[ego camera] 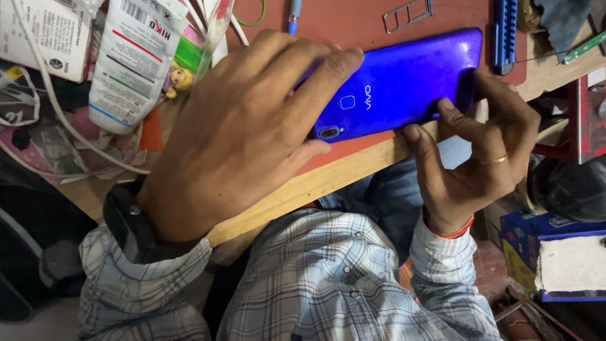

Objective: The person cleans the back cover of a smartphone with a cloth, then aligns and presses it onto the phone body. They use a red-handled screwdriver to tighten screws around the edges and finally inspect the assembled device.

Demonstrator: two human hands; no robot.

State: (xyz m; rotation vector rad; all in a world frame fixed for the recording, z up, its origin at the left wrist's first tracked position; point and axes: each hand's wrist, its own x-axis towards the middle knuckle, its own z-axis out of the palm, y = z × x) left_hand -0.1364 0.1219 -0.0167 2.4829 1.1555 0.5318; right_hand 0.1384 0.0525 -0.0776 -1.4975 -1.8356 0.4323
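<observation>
the wooden table [353, 170] is seen under both hands. a blue phone [404, 82] is lain face down along its edge, long axis running between them: pressed by the spread left hand [233, 139], pinched at its end by the right hand [480, 151].

Small phone-repair workshop, cramped bench. Signs: worn wooden workbench [353, 172] with red mat on top [360, 22]; glossy blue smartphone lying back-up [404, 85] at bench edge; bare metal card-tray frame [408, 14] loose on mat; blue ridged plastic tool [505, 35]; white squeeze tube with printed label [129, 60]; tangle of white cables [44, 82]; green-handled tool at bench corner [584, 47]. Blue cardboard boxes [536, 243] stacked low beside bench. Clutter dense, parts and supplies heaped together, no tidy storage visible.
</observation>
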